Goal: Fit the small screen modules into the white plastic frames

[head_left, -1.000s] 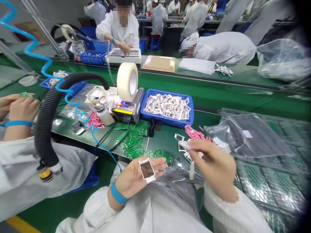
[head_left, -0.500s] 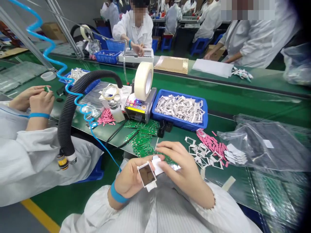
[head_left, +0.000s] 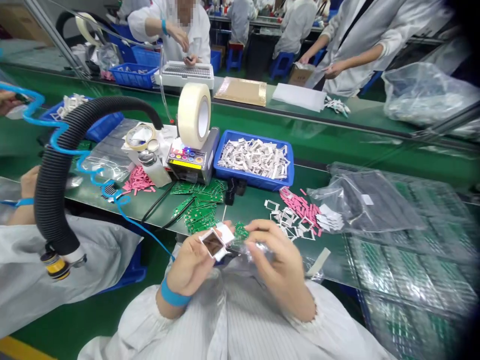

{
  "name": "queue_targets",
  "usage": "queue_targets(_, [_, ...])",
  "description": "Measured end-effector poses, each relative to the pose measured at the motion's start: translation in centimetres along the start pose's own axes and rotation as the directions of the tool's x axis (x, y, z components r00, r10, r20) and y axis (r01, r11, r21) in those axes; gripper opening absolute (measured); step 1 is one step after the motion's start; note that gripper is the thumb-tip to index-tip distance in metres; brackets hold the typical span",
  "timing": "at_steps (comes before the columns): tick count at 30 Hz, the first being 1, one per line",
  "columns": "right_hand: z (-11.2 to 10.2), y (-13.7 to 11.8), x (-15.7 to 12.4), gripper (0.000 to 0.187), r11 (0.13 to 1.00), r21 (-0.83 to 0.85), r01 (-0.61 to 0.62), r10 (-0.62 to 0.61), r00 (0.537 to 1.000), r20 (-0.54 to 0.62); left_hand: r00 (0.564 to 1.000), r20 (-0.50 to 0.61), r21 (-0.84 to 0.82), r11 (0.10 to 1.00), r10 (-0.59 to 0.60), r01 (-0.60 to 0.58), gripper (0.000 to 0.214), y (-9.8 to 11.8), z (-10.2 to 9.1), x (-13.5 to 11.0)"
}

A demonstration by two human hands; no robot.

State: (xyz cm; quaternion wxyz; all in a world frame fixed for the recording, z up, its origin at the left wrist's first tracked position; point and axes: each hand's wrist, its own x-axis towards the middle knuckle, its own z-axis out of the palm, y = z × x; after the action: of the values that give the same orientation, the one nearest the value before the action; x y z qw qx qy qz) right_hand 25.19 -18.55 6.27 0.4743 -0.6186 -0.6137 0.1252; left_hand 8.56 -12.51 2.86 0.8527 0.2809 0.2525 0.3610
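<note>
My left hand (head_left: 191,265), a blue band at its wrist, is closed on a small display screen (head_left: 212,244) with a dark face and white frame. A white flap (head_left: 225,233) sticks out beside the screen, close to the fingertips. To the right, my right hand (head_left: 275,257) is apart from the screen, its fingers bent with a gap between thumb and forefinger; I make out nothing held there. Just beyond its fingertips lies a green circuit board (head_left: 241,231). Shiny clear plastic (head_left: 255,250) shows partly behind the right fingers.
More circuit boards (head_left: 202,205) lie ahead, before a tape dispenser (head_left: 193,160). A blue bin (head_left: 291,172) holds white frames; loose frames (head_left: 290,220) and pink strips (head_left: 300,205) lie right of it. A black hose (head_left: 48,185) arches at left. Co-workers sit and stand around.
My right hand has moved off the white flap, away from the left hand. The screen is tilted differently in my left hand. The whole view has shifted to the right and down.
</note>
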Motion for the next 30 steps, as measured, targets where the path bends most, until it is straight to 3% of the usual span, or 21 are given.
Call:
queue_targets(2, [-1.9, 1.5, -0.7, 0.012, 0.995, -0.019, -0.095, 0.095, 0.995, -0.031, 0.999, -0.027, -0.021, 0.999, 0.039, -0.039, 0.04, 0.2, -0.7, 0.3])
queue_targets(5, [-3.4, 5.3, -2.4, 0.018, 0.965, -0.14, -0.223, 0.24, 0.963, 0.121, 1.0, 0.01, -0.046, 0.999, 0.019, -0.019, 0.037, 0.5, -1.3, 0.4])
queue_targets(7, [-3.3, 7.6, -3.7, 0.023, 0.941, -0.221, -0.257, 0.304, 0.929, 0.212, 0.998, 0.058, -0.06, 0.998, -0.027, 0.03, 0.036, 0.6, -1.1, 0.2])
queue_targets(10, [-2.5, 8.7, -4.7, 0.022, 0.926, -0.268, -0.267, 0.318, 0.933, 0.168, 0.98, 0.163, -0.07, 0.989, -0.115, 0.128, 0.036, 0.5, -0.4, -0.2])
queue_targets(13, [-2.2, 6.8, -3.8, 0.021, 0.963, -0.085, -0.255, 0.266, 0.952, 0.154, 0.934, 0.284, -0.051, 0.969, -0.216, 0.24, 0.034, 0.5, 0.4, -0.4])
queue_targets(15, [-2.1, 4.8, -2.5, 0.031, 0.949, 0.202, -0.241, 0.18, 0.943, 0.281, 0.899, 0.342, -0.03, 0.954, -0.272, 0.3, 0.035, 0.4, 0.7, -0.5])
queue_targets(17, [-1.5, 3.1, -1.4, 0.038, 0.838, 0.463, -0.288, 0.06, 0.893, 0.447, 0.872, 0.376, -0.017, 0.938, -0.314, 0.345, 0.037, 0.2, 0.7, -0.5])
queue_targets(20, [0.2, 1.8, -0.8, 0.033, 0.627, 0.646, -0.435, -0.019, 0.82, 0.572, 0.857, 0.381, -0.027, 0.922, -0.348, 0.386, 0.041, 0.0, 0.5, -0.7])
queue_targets(23, [1.5, 1.3, -1.0, 0.034, 0.469, 0.702, -0.535, 0.037, 0.806, 0.59, 0.858, 0.375, -0.066, 0.914, -0.35, 0.401, 0.041, 0.2, 0.3, -0.9])
queue_targets(26, [1.1, 1.2, -0.8, 0.034, 0.391, 0.736, -0.553, 0.137, 0.825, 0.548, 0.844, 0.416, -0.123, 0.899, -0.338, 0.42, 0.038, 0.7, 0.2, -0.7])
queue_targets(28, [-0.1, 1.1, -0.2, 0.032, 0.466, 0.753, -0.464, 0.112, 0.875, 0.47, 0.824, 0.456, -0.151, 0.884, -0.335, 0.443, 0.04, 0.7, 0.0, -0.4])
queue_targets(30, [-1.6, 0.8, 0.6, 0.03, 0.661, 0.703, -0.262, -0.055, 0.918, 0.394, 0.809, 0.476, -0.164, 0.869, -0.345, 0.467, 0.042, 0.5, -0.1, -0.2])
